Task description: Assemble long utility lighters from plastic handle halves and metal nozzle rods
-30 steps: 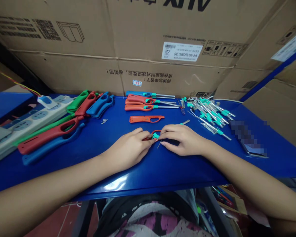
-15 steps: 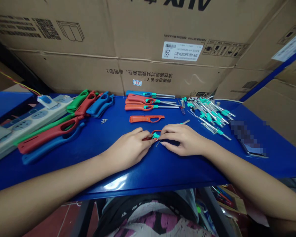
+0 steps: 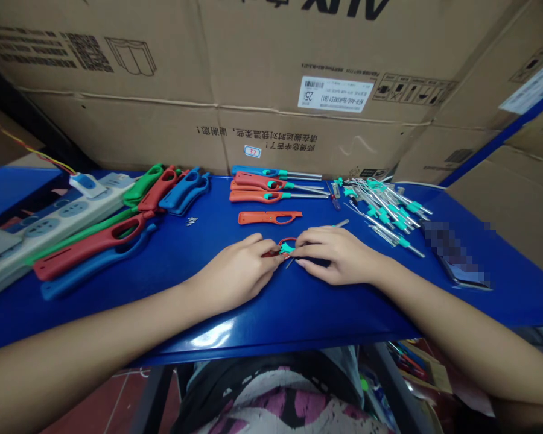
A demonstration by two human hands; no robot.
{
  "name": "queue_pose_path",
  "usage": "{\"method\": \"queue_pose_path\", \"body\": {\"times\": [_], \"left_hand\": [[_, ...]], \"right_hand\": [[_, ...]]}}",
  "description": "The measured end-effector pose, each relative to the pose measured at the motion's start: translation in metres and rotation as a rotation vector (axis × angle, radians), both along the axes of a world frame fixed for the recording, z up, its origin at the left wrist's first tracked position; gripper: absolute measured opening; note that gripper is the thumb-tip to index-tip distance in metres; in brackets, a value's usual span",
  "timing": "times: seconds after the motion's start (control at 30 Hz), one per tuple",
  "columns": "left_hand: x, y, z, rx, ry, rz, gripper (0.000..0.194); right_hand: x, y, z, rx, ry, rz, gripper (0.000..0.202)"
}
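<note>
At the table's middle, my left hand (image 3: 242,268) is closed on a red-orange lighter casing half (image 3: 281,241), most of it hidden under the fingers. A teal trigger piece (image 3: 287,248) sits at the casing's finger loop. My right hand (image 3: 337,256) pinches at this trigger piece, thumb and fingers close together. Beyond the right fingers pokes a metal tube end (image 3: 342,223). A thin dark rod or wire (image 3: 290,263) shows between the two hands. Just behind them lies another orange casing half (image 3: 269,217), flat on the table.
Lighters with metal tubes (image 3: 278,197) lie at the back. Teal-and-metal igniter parts (image 3: 389,208) are heaped right, near a phone (image 3: 457,256). Coloured casings (image 3: 90,244) and a power strip (image 3: 49,229) lie left. Small pins (image 3: 192,221) rest behind my left forearm. A cardboard wall (image 3: 262,114) bounds the table.
Both hands stay in nearly the same place, fingers still on the casing and teal piece. The view has shifted very slightly.
</note>
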State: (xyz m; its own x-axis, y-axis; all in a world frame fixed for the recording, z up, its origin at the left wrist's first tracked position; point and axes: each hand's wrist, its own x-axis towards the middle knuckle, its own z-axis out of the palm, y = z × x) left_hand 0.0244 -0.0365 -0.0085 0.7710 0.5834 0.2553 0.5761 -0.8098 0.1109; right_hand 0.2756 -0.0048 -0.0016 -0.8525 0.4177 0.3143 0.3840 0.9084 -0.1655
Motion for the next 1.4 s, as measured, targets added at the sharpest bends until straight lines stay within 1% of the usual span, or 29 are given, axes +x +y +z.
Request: {"method": "queue_pose_path", "body": {"times": [0.23, 0.5, 0.6, 0.67, 0.7, 0.73, 0.8, 0.87, 0.93, 0.97, 1.0, 1.07, 1.13, 1.2, 1.3, 1.4], "left_hand": [[0.000, 0.000, 0.000, 0.008, 0.006, -0.002, 0.031], [-0.001, 0.000, -0.001, 0.025, -0.004, -0.004, 0.031], [-0.001, 0.001, -0.002, 0.021, -0.012, -0.003, 0.031], [-0.001, 0.001, -0.002, 0.020, -0.014, -0.006, 0.031], [-0.002, 0.001, -0.002, 0.021, -0.015, -0.009, 0.031], [-0.002, 0.002, -0.001, 0.021, -0.016, -0.013, 0.032], [-0.002, 0.002, 0.000, 0.019, -0.020, -0.016, 0.033], [-0.002, 0.004, 0.000, 0.019, -0.021, -0.022, 0.033], [-0.003, 0.007, 0.000, 0.025, -0.027, -0.035, 0.034], [-0.004, 0.009, -0.001, 0.028, -0.034, -0.048, 0.034], [-0.005, 0.011, -0.002, 0.029, -0.046, -0.063, 0.035], [-0.007, 0.017, -0.005, 0.024, -0.078, -0.093, 0.035], [-0.010, 0.023, -0.008, 0.021, -0.117, -0.110, 0.034], [-0.012, 0.028, -0.012, 0.030, -0.152, -0.114, 0.032], [-0.014, 0.031, -0.014, 0.041, -0.177, -0.110, 0.031], [-0.014, 0.031, -0.014, 0.030, -0.190, -0.103, 0.032]], "right_hand": [[0.000, 0.001, 0.000, -0.023, -0.015, 0.014, 0.024], [0.000, -0.001, 0.001, -0.047, -0.021, -0.002, 0.025], [-0.001, -0.001, 0.001, -0.066, 0.005, 0.004, 0.024], [0.000, 0.002, 0.003, -0.055, 0.050, -0.024, 0.024], [0.003, 0.006, 0.005, -0.027, 0.079, -0.074, 0.024], [0.007, 0.010, 0.006, 0.017, 0.109, -0.156, 0.024], [0.021, 0.022, 0.010, 0.139, 0.154, -0.411, 0.025], [0.041, 0.035, 0.013, 0.216, 0.095, -0.702, 0.026], [0.063, 0.047, 0.014, 0.207, -0.031, -0.999, 0.027], [0.073, 0.052, 0.014, 0.174, -0.097, -1.108, 0.029], [0.082, 0.056, 0.013, 0.129, -0.153, -1.188, 0.030], [0.096, 0.064, 0.010, 0.050, -0.199, -1.259, 0.033], [0.104, 0.071, 0.005, 0.037, -0.155, -1.223, 0.033], [0.106, 0.077, -0.001, 0.065, -0.071, -1.122, 0.034], [0.106, 0.082, -0.009, 0.088, 0.040, -0.991, 0.040], [0.100, 0.084, -0.015, 0.074, 0.075, -0.881, 0.043]]}}
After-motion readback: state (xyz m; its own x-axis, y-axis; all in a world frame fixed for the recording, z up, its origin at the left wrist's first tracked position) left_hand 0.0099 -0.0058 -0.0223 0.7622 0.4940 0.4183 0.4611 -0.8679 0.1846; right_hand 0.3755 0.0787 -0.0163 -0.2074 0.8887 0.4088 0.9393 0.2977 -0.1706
